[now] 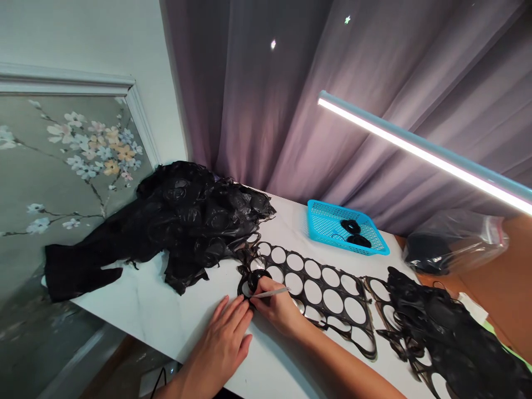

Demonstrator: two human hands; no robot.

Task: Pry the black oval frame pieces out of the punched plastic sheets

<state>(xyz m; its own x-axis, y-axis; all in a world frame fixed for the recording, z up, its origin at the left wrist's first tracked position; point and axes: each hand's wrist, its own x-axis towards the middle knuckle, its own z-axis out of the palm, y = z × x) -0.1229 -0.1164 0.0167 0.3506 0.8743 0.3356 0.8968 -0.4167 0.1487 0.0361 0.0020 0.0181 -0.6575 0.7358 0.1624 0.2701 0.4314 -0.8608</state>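
Note:
My right hand (276,305) grips a slim, pale, pen-like tool (272,292), whose exact kind I cannot make out. Its tip points left, low over the edge of a black ring-shaped piece (245,289). With fingers stretched out and pressing down, my left hand (228,327) lies on the table, its fingertips at the lower edge of that ring. A shiny round black piece (258,279) sits just above my right fingers. From there a thin black sheet with rows of round cut-outs (323,281) spreads to the right.
Crumpled black sheet material (187,205) is heaped at the left of the white table (141,305). More black material (453,327) lies at the right. A blue basket (316,221) holds black coils. Behind it hang curtains; a lit tube lamp (415,147) crosses above. A clear plastic bag (461,238) stands at the right.

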